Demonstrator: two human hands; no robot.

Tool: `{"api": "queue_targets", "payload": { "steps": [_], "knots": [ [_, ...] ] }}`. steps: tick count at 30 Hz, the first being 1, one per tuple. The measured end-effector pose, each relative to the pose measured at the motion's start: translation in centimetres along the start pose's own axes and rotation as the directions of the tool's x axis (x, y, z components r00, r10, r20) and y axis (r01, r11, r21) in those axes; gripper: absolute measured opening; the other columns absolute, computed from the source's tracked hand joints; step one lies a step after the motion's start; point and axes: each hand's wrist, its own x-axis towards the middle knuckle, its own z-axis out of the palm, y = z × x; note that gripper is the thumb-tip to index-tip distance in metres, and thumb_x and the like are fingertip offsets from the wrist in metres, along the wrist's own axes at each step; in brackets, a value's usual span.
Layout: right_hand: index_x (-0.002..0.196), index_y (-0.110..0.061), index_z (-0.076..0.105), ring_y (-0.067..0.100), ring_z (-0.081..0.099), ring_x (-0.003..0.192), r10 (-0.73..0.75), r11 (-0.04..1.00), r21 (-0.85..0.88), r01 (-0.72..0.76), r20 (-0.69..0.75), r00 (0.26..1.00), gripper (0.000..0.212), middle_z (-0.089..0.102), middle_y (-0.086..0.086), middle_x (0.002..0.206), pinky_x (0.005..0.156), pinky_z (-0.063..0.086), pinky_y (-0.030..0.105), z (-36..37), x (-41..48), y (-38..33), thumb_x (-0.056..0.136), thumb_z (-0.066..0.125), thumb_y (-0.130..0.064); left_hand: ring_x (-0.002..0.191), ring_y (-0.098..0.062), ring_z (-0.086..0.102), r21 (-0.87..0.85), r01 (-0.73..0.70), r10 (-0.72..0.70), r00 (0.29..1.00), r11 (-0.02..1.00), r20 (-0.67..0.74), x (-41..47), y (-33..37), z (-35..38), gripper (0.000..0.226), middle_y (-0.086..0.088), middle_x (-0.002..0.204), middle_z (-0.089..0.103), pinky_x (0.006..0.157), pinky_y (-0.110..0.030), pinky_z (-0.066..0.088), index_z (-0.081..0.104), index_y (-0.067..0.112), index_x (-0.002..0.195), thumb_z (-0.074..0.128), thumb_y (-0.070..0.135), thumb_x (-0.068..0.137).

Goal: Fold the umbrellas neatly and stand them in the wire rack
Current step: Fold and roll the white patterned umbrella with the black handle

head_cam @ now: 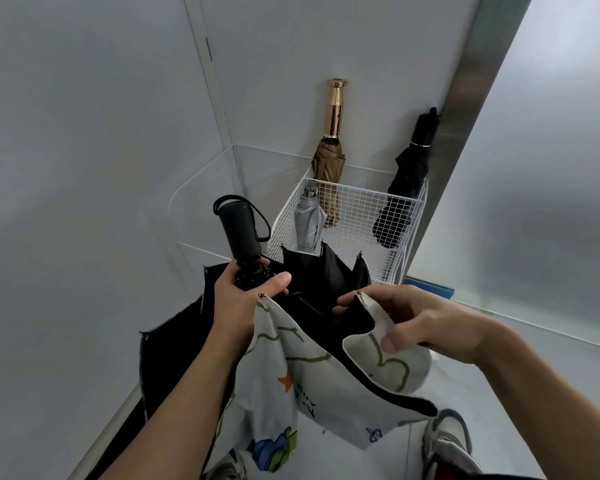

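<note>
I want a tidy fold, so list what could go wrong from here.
The cartoon-printed white umbrella with black lining hangs loose; the right hand pinches just one panel, so pleats may bunch. The left hand grips where the ribs gather; fingers could get caught. Loose cloth could snag on the white wire rack.

Small dark letters point(309, 401) stand sideways on the white patterned cloth of the umbrella point(278, 368); one line looks like "AND"; the other is too small to read.
</note>
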Motion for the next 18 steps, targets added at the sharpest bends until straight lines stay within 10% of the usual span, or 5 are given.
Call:
{"api": "queue_targets", "payload": {
  "steps": [5, 13, 18],
  "knots": [
    [0.071, -0.013, 0.070, 0.012, 0.049, 0.058, -0.105, 0.955, -0.297, -0.009, -0.365, 0.925, 0.017, 0.056, 0.000, 0.061, 0.058, 0.039, 0.027, 0.7, 1.1, 0.8, 0.087, 0.072, -0.015, 0.066, -0.017, 0.067, -0.001, 0.001, -0.001, 1.000, 1.000, -0.004, 0.5, 0.4, -0.7, 0.020, -0.009, 0.072, 0.069, 0.069, -0.031, 0.056, 0.060, 0.011, 0.083, 0.076, -0.001, 0.079],
    [0.082, 0.017, 0.058, 0.022, 0.045, 0.056, -0.115, 0.980, -0.199, -0.010, -0.605, 0.788, 0.033, 0.051, 0.013, 0.061, 0.056, 0.037, 0.032, 3.2, 5.0, 2.4, 0.090, 0.068, -0.013, 0.079, -0.017, 0.069, 0.067, -0.107, 0.101, 0.991, 0.992, 0.085, -1.3, 0.4, 0.8, 0.038, -0.024, 0.092, 0.069, 0.068, -0.016, 0.052, 0.061, 0.011, 0.087, 0.081, 0.032, 0.061],
    [0.088, -0.009, 0.059, 0.028, 0.064, 0.084, -0.107, 0.869, -0.422, -0.258, -0.669, 0.735, 0.020, 0.064, 0.007, 0.079, 0.077, 0.051, 0.044, 4.1, 6.4, 2.5, 0.096, 0.056, -0.028, 0.071, -0.008, 0.067, 0.053, -0.139, 0.132, 0.984, 0.989, 0.121, -2.2, 0.5, 1.7, 0.041, -0.013, 0.084, 0.065, 0.064, -0.014, 0.051, 0.061, 0.006, 0.086, 0.083, 0.025, 0.058]
  ]
}}
